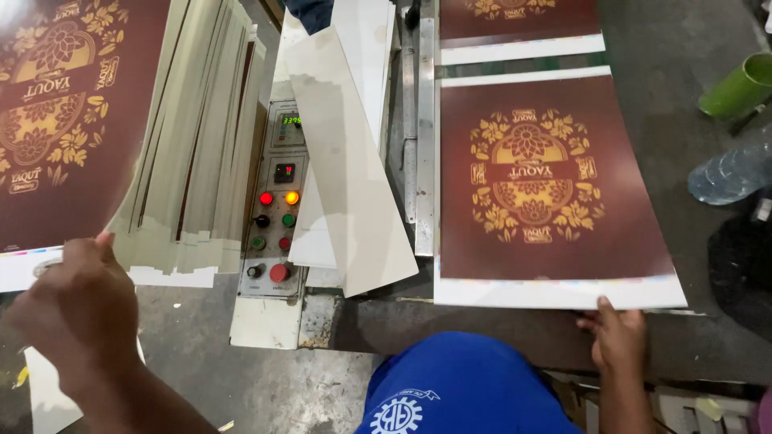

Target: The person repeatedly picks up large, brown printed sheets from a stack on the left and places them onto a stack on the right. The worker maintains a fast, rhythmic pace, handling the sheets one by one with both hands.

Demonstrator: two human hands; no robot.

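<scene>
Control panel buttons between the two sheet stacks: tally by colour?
Control panel:
red buttons: 3 (the top one is lit)
green buttons: 2
amber button: 1 (lit)
black knobs: 2
Total: 8

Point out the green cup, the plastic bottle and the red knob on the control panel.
green cup [736,88], head view, on its side wall
plastic bottle [728,175], head view, on its clear body
red knob [278,272], head view, on its cap
</scene>
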